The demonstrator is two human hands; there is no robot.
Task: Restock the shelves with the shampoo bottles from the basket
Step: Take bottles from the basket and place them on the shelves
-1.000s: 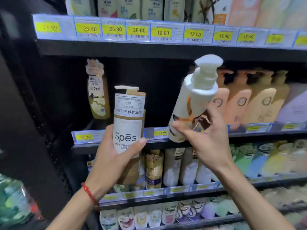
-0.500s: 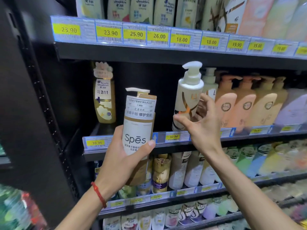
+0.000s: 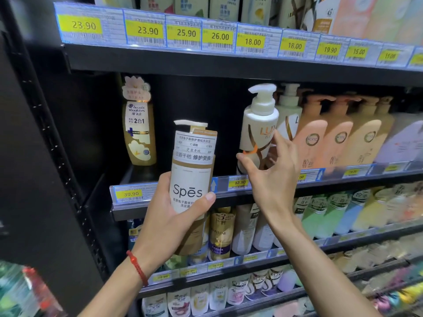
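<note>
My left hand (image 3: 167,220) grips a white-and-tan Spes pump bottle (image 3: 192,179) upright in front of the middle shelf's edge (image 3: 160,191). A white Lux pump bottle (image 3: 258,124) stands upright on that shelf, just left of a second Lux bottle (image 3: 289,110). My right hand (image 3: 272,177) is spread in front of the white Lux bottle with straight fingers. Its thumb lies near the bottle's base and its fingertips by the bottle's side, without a grip on it. The basket is not in view.
A Head & Shoulders bottle (image 3: 138,124) stands alone at the shelf's left, with a dark gap between it and the Lux bottle. Peach pump bottles (image 3: 313,138) fill the right. Stocked shelves lie above and below. A black upright (image 3: 45,156) bounds the left.
My right hand has set the tilted Lux bottle upright on the middle shelf and loosened off it. My left hand has kept the Spes bottle steady.
</note>
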